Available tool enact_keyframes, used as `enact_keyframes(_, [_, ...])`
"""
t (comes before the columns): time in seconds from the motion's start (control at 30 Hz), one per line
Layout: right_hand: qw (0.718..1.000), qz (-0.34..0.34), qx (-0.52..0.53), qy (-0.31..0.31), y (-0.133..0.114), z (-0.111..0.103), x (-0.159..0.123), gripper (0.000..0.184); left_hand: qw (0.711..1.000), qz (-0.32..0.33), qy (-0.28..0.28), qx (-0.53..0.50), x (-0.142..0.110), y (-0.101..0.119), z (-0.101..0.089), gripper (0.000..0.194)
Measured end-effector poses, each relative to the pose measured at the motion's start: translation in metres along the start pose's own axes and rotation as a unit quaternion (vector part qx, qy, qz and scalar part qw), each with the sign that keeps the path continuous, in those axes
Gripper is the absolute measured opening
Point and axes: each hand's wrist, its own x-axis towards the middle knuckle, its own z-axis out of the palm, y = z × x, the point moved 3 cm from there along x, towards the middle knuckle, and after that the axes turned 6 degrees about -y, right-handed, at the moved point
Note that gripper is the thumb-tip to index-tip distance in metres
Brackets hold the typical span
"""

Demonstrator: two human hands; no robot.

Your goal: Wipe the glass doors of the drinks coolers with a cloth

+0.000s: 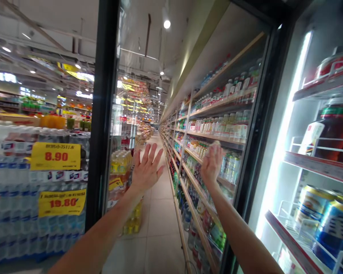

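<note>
A swung-open glass fridge door [171, 182] in a black frame stands before me. My left hand [146, 167] is spread flat at the glass, fingers apart, with nothing in it. To its right, my right hand [212, 167] is raised to the same pane and blurred by motion. It presses a pale crumpled cloth [215, 145] at the glass; most of the cloth is hidden behind the fingers. Whether the aisle beyond is seen through the pane or partly mirrored in it, I cannot tell.
Right, the lit fridge holds blue cans [335, 228] and dark bottles [334, 129] on wire-fronted shelves. Left stand stacked water bottles [14, 198] with yellow price signs [55, 156]. Long drink shelves [217, 102] line the tiled aisle [160, 213] beyond the glass.
</note>
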Motion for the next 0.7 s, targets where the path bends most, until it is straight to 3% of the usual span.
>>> enact_keyframes(0.07, [0.979,-0.178,0.02,-0.097,-0.047,0.011,-0.009,0.048,1.0,-0.001,0.0,0.012,0.001,-0.001,0.001,0.063])
enact_keyframes(0.13, [0.956,-0.256,0.027,-0.14,-0.061,0.013,-0.013,0.048,1.0,-0.002,-0.001,0.022,0.002,-0.002,0.002,0.063])
enact_keyframes(0.2, [0.976,-0.19,0.017,-0.106,-0.033,0.007,-0.003,0.047,1.0,0.0,-0.002,0.031,0.003,-0.002,0.003,0.061])
enact_keyframes(0.27, [0.999,-0.03,0.003,-0.022,0.017,-0.003,0.016,0.047,0.999,0.001,-0.001,0.037,0.003,-0.001,0.003,0.06])
enact_keyframes(0.33, [0.992,0.111,0.0,0.051,0.055,-0.01,0.031,0.048,0.999,0.002,-0.003,0.038,0.004,-0.001,0.004,0.059])
enact_keyframes(0.37, [0.988,0.142,0.003,0.067,0.062,-0.011,0.036,0.049,0.999,0.001,-0.006,0.037,0.004,-0.001,0.005,0.059])
enact_keyframes(0.43, [0.994,0.098,0.013,0.039,0.048,-0.007,0.038,0.05,0.999,0.001,-0.005,0.032,0.004,-0.002,0.008,0.06])
enact_keyframes(0.53, [0.989,-0.119,0.019,-0.084,-0.003,0.007,0.025,0.046,1.0,0.004,0.004,0.025,0.005,-0.004,0.013,0.061])
enact_keyframes(0.6, [0.971,-0.199,0.009,-0.131,-0.014,0.01,0.017,0.043,1.0,0.006,0.009,0.023,0.006,-0.006,0.016,0.06])
enact_keyframes(0.63, [0.974,-0.187,0.0,-0.125,-0.006,0.008,0.019,0.043,1.0,0.006,0.009,0.023,0.006,-0.007,0.018,0.06])
enact_keyframes(0.7, [0.996,-0.07,-0.016,-0.058,0.031,-0.002,0.032,0.044,1.0,0.006,0.01,0.022,0.006,-0.008,0.019,0.06])
